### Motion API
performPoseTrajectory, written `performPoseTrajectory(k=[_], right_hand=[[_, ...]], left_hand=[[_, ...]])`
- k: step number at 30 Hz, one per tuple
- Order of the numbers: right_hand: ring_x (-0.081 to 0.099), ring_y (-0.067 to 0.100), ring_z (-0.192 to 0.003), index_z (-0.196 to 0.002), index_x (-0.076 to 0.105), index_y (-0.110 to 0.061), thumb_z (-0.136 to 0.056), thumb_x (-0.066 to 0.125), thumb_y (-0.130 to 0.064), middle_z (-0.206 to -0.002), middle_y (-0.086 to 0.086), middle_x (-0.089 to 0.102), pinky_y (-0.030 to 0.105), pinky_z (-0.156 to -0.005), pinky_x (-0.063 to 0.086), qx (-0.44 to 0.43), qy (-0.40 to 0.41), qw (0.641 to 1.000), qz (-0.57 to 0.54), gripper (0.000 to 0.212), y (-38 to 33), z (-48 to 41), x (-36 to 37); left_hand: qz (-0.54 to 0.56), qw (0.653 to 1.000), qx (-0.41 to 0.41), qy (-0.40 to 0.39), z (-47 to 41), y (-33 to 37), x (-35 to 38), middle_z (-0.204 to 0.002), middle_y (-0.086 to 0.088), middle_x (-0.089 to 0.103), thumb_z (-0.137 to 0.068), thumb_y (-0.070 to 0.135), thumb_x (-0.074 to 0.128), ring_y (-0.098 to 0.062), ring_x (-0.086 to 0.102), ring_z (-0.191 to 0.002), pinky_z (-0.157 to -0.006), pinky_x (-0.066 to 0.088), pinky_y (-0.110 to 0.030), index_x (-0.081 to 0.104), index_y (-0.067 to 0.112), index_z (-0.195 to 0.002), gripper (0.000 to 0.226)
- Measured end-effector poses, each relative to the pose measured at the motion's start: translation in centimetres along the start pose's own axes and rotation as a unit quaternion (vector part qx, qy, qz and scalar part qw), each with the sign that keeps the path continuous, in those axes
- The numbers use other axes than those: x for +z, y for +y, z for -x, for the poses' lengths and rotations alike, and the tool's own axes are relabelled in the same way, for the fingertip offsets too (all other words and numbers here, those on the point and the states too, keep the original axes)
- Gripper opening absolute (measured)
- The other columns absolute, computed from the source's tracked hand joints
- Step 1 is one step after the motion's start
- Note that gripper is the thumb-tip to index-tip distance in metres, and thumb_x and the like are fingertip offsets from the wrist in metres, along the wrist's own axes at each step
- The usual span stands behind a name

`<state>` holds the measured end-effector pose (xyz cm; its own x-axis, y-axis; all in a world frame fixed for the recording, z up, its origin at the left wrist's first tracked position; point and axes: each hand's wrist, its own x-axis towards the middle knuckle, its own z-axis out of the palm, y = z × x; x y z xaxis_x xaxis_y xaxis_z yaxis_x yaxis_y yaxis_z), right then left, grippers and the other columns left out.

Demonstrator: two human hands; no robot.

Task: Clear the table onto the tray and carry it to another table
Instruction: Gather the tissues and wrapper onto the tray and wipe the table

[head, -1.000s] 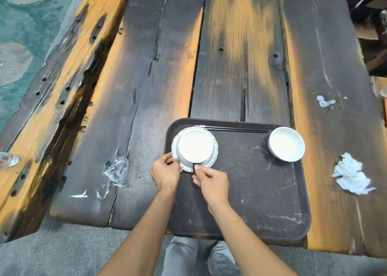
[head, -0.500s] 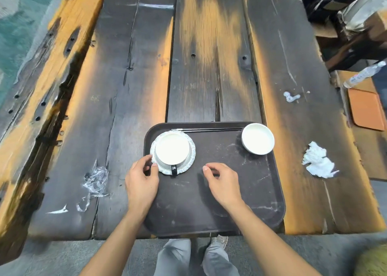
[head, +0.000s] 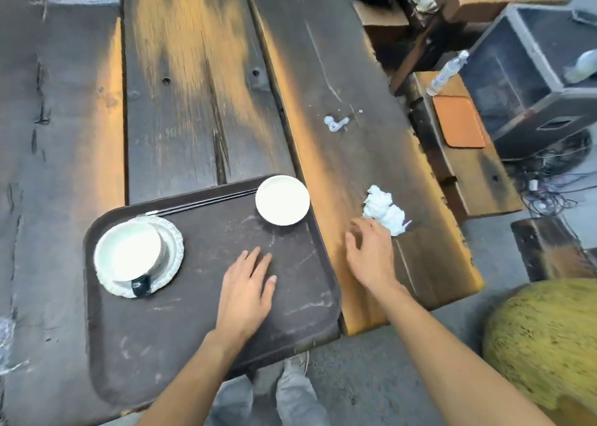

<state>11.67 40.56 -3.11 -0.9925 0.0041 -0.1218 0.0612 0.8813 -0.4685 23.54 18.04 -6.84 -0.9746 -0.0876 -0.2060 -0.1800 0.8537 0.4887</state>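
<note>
**Right hand leaves the tray for the crumpled tissue**

Since the earlier frames, your right hand (head: 371, 257) has come off the tray (head: 200, 354) and crossed to the bare plank on your right, and your left hand (head: 247, 291) has moved from beside the saucer to the middle of the tray floor. The camera has swung right with the reach.

Head view, the only one supplied:

- Right hand: fingers spread and curled, empty, just short of the crumpled tissue (head: 384, 210). I cannot tell whether a fingertip already touches it. The posture reads as a pinch being set up.
- Left hand: flat, palm down, fingers loosely extended on the tray, grasping nothing. It appears placed there to steady the tray, whose near edge overhangs the worktop (head: 200, 86).
- Tray load: cup (head: 129, 254) on its saucer (head: 172, 241) at the left, dark handle toward you; white bowl (head: 282, 200) at the far right corner, close against the rim; chopsticks (head: 200, 204) along the far rim. The middle is left free, so you have room for the tissue.
- Still off the tray: the crumpled tissue, a small white scrap (head: 336, 123) farther up the same plank, and clear plastic wrap (head: 6, 328) at the left edge, blurred.

Judgement: clearing is partly done; three pieces of litter remain before you can lift. The tissue is light and soft, so a gentle grip will do.
</note>
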Motion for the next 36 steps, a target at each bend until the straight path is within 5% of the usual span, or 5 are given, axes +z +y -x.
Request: performPoseTrajectory(k=[6,11,21,28,36], right_hand=[[0.001,0.046,-0.147,-0.156,0.020,-0.031,-0.094,0.055,-0.042,-0.165,0.017,-0.001,0.060,-0.117,0.012,0.030,-0.018,0.992,0.118,0.072,5.6,-4.2,-0.2],[-0.009,0.046,-0.148,-0.153,0.013,-0.046,-0.099,0.039,-0.055,-0.165,0.012,-0.011,0.062,-0.117,0.002,0.009,-0.024,0.993,0.118,0.061,7.5,-6.6,1.9],[0.022,0.036,-0.143,-0.127,0.056,-0.025,-0.100,0.046,-0.044,-0.156,0.008,0.031,0.059,-0.118,0.008,-0.055,0.016,0.996,0.066,0.034,8.7,-9.0,3.7],[0.053,0.031,-0.095,-0.083,0.067,-0.011,-0.091,0.070,-0.028,-0.102,0.006,0.065,0.039,-0.077,0.039,-0.120,0.130,0.984,0.014,0.019,9.7,-8.6,3.4],[0.053,0.018,-0.094,-0.118,0.062,-0.011,-0.095,0.061,-0.020,-0.111,0.004,0.067,0.025,-0.085,0.042,-0.259,0.023,0.955,-0.143,0.025,3.6,-2.4,4.7]], left_hand=[[-0.148,0.989,-0.026,0.011,-2.3,0.8,4.8,-0.166,-0.010,0.025,-0.099,0.052,0.024,-0.037,0.018,-0.154,-0.121,0.012,-0.061,0.034,0.021,-0.158,0.067],[-0.206,0.978,-0.026,0.032,-2.3,-0.1,6.4,-0.167,-0.009,0.021,-0.102,0.050,0.025,-0.036,0.013,-0.155,-0.122,0.009,-0.061,0.027,0.021,-0.160,0.065],[-0.230,0.971,-0.025,0.067,-2.4,-0.6,7.1,-0.167,-0.009,0.021,-0.102,0.053,0.021,-0.035,0.013,-0.155,-0.122,0.011,-0.060,0.026,0.023,-0.160,0.066],[-0.229,0.971,-0.036,0.064,-2.4,-0.3,6.9,-0.169,-0.006,0.016,-0.102,0.054,0.021,-0.031,0.008,-0.156,-0.123,0.009,-0.059,0.025,0.026,-0.160,0.065],[-0.207,0.975,-0.036,0.077,-2.3,-0.4,6.9,-0.170,-0.001,0.013,-0.103,0.055,0.022,-0.026,0.004,-0.157,-0.123,0.011,-0.057,0.022,0.030,-0.161,0.063]])
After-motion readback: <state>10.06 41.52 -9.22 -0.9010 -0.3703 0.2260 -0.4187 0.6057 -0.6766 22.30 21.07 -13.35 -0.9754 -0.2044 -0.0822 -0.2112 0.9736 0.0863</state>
